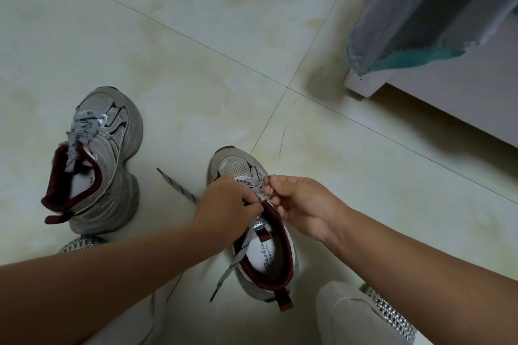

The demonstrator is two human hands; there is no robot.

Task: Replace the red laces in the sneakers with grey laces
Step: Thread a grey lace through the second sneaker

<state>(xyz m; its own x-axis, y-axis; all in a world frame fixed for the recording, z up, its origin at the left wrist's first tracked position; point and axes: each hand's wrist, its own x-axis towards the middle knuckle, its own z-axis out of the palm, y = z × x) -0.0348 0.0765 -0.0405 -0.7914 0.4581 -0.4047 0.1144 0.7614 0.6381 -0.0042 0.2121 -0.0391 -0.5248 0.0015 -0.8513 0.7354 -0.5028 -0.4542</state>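
Two silver-grey sneakers with dark red lining stand on the tiled floor. The left sneaker [108, 159] carries a grey lace, its ends hanging into the opening. Over the eyelets of the right sneaker [266, 249] my left hand [227, 204] and my right hand [297, 204] meet, fingers curled, each pinching the grey lace [235, 260]. One end of that lace trails down across the shoe opening toward me. The other end [176, 186] lies on the floor to the left of the shoe. No red lace is in view.
A white furniture base [420, 98] draped with grey-teal netting [414, 17] stands at the upper right. My knees in light trousers and my woven silver shoes [392, 314] sit at the bottom edge. Pale floor tiles surround the sneakers.
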